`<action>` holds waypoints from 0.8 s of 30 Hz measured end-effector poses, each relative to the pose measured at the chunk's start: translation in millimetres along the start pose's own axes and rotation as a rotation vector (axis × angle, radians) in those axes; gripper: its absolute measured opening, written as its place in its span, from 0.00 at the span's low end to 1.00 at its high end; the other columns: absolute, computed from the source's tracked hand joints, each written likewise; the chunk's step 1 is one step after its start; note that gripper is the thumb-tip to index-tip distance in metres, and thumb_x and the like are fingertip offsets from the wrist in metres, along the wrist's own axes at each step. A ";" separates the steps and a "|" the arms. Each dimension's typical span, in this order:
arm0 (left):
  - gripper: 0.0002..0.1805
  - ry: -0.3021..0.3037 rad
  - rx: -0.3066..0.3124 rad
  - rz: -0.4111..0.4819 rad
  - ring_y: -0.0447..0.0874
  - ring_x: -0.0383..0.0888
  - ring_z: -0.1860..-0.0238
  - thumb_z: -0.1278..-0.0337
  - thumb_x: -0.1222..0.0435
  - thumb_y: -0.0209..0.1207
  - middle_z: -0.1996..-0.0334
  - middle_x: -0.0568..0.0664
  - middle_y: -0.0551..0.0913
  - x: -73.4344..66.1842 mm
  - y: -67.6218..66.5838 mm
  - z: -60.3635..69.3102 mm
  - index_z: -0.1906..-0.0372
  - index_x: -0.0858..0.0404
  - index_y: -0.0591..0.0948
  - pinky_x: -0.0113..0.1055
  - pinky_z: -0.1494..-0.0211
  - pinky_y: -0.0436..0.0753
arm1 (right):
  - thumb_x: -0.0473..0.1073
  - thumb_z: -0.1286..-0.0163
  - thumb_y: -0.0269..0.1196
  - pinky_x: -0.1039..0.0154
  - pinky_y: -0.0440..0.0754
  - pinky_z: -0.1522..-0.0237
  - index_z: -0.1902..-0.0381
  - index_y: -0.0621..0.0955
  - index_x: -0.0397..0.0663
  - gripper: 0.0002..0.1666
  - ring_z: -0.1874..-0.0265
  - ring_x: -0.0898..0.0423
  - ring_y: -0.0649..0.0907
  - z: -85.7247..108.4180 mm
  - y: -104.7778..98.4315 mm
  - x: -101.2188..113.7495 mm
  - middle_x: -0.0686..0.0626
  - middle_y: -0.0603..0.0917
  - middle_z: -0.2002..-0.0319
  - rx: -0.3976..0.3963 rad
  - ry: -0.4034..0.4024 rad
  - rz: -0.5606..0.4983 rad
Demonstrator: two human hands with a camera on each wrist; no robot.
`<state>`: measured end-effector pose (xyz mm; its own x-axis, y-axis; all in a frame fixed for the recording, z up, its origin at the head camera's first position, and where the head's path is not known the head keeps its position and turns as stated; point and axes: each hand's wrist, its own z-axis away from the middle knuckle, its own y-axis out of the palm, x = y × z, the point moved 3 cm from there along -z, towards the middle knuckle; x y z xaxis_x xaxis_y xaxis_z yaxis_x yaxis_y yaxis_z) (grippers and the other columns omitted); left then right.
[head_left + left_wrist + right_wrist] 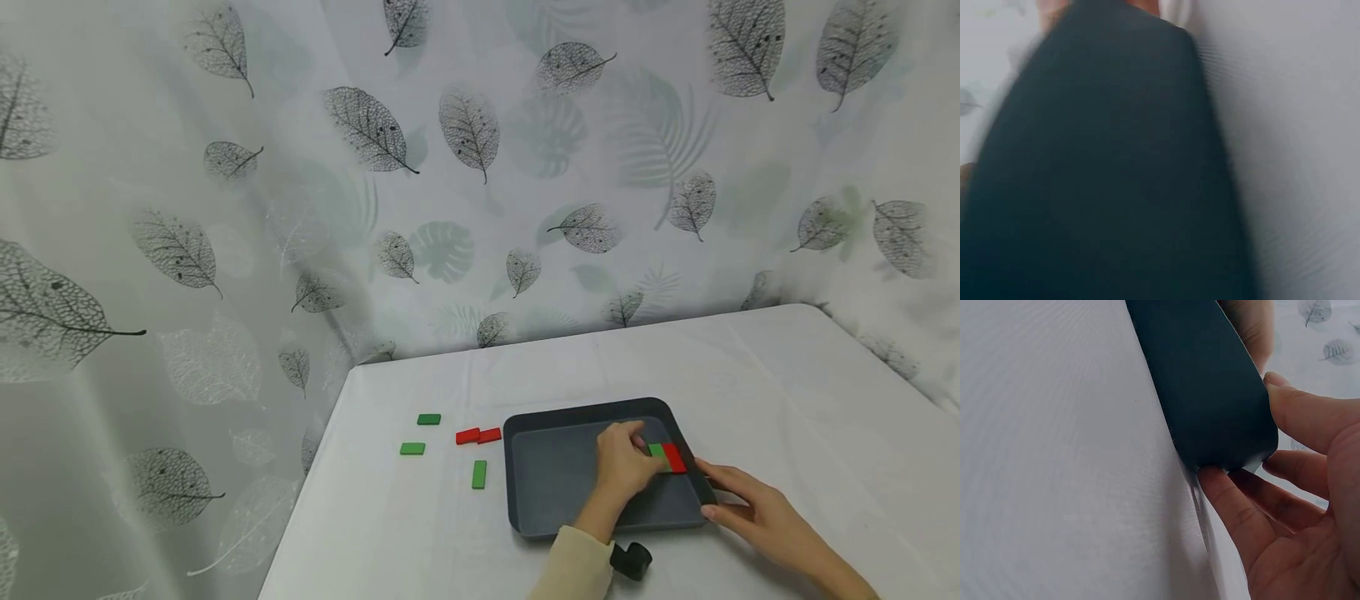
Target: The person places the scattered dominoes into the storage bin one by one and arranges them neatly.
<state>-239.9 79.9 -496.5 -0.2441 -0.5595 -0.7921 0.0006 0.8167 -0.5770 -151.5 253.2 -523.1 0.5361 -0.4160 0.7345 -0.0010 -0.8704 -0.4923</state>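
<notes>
1 green tile (657, 452) beside 1 red tile (674, 458), right side in tray (551, 467). Left hand (625, 461) at green tile; can't tell if pinching. Right hand (759, 510) grips tray's right wall. Tiles probably light, stiff; take opposite edges.

Shallow dark-grey rectangular tray (551, 475), open side up
Inside, near the right wall: flat red tile (675, 458), partly hidden green tile (657, 451) alongside.

Left hand (622, 460) partly hides green tile (657, 451) in tray (551, 471).
</notes>
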 end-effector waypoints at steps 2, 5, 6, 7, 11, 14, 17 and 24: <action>0.28 0.038 -0.007 0.043 0.70 0.26 0.76 0.64 0.67 0.77 0.74 0.42 0.79 -3.4 -8.8 0.1 0.49 0.63 0.85 0.18 0.71 0.71 | 0.26 0.41 0.66 0.80 0.79 0.57 0.34 0.70 0.29 0.36 0.43 0.81 0.71 0.1 -0.3 0.4 0.72 0.72 0.40 -0.001 0.003 0.004; 0.27 0.138 -0.031 0.104 0.73 0.26 0.77 0.60 0.66 0.76 0.70 0.47 0.81 -8.4 -29.5 0.3 0.48 0.63 0.84 0.16 0.72 0.71 | 0.28 0.41 0.67 0.80 0.78 0.57 0.34 0.70 0.31 0.36 0.43 0.83 0.70 0.2 -1.0 1.7 0.73 0.72 0.41 -0.004 0.027 0.028; 0.26 0.171 -0.050 0.126 0.74 0.27 0.77 0.60 0.67 0.75 0.69 0.48 0.81 -9.4 -38.1 0.4 0.48 0.63 0.84 0.16 0.72 0.72 | 0.29 0.40 0.67 0.80 0.79 0.58 0.34 0.71 0.31 0.35 0.43 0.83 0.69 0.1 -1.2 2.4 0.73 0.72 0.42 -0.004 0.039 0.038; 0.26 0.203 -0.075 0.139 0.76 0.28 0.77 0.59 0.67 0.75 0.69 0.49 0.82 -9.5 -47.1 0.4 0.49 0.63 0.84 0.16 0.71 0.72 | 0.30 0.40 0.67 0.80 0.79 0.58 0.34 0.71 0.32 0.35 0.44 0.84 0.69 0.1 -1.3 3.1 0.73 0.72 0.42 -0.003 0.055 0.049; 0.23 0.321 -0.216 0.176 0.80 0.38 0.77 0.58 0.67 0.74 0.69 0.54 0.82 -2.1 -87.8 -0.8 0.51 0.64 0.84 0.21 0.69 0.77 | 0.33 0.39 0.68 0.79 0.79 0.58 0.34 0.72 0.34 0.35 0.44 0.86 0.68 -0.2 -1.1 4.6 0.72 0.72 0.43 -0.003 0.089 0.082; 0.23 0.340 -0.335 0.222 0.81 0.48 0.76 0.59 0.69 0.73 0.68 0.58 0.81 11.8 -122.2 -1.7 0.52 0.66 0.84 0.31 0.71 0.81 | 0.34 0.39 0.68 0.79 0.79 0.58 0.34 0.72 0.35 0.35 0.44 0.86 0.67 0.1 -0.8 3.1 0.73 0.71 0.42 -0.001 0.094 0.086; 0.23 0.288 -0.453 0.258 0.81 0.53 0.74 0.60 0.71 0.73 0.67 0.60 0.81 33.2 -157.4 -0.1 0.52 0.65 0.84 0.38 0.71 0.82 | 0.34 0.39 0.68 0.79 0.79 0.58 0.34 0.72 0.36 0.35 0.44 0.87 0.66 0.8 -1.0 0.6 0.74 0.71 0.43 0.004 0.104 0.088; 0.26 0.113 -0.663 0.111 0.81 0.53 0.69 0.58 0.73 0.72 0.63 0.58 0.80 99.5 -219.8 9.3 0.47 0.66 0.81 0.34 0.68 0.81 | 0.34 0.40 0.68 0.81 0.78 0.58 0.33 0.71 0.38 0.36 0.44 0.86 0.67 1.2 -1.7 -1.4 0.74 0.71 0.42 0.008 0.098 0.084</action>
<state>-255.3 -156.5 -450.3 -0.3772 -0.4783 -0.7931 -0.5541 0.8027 -0.2206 -151.2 255.6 -523.9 0.4490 -0.5114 0.7327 -0.0354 -0.8296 -0.5573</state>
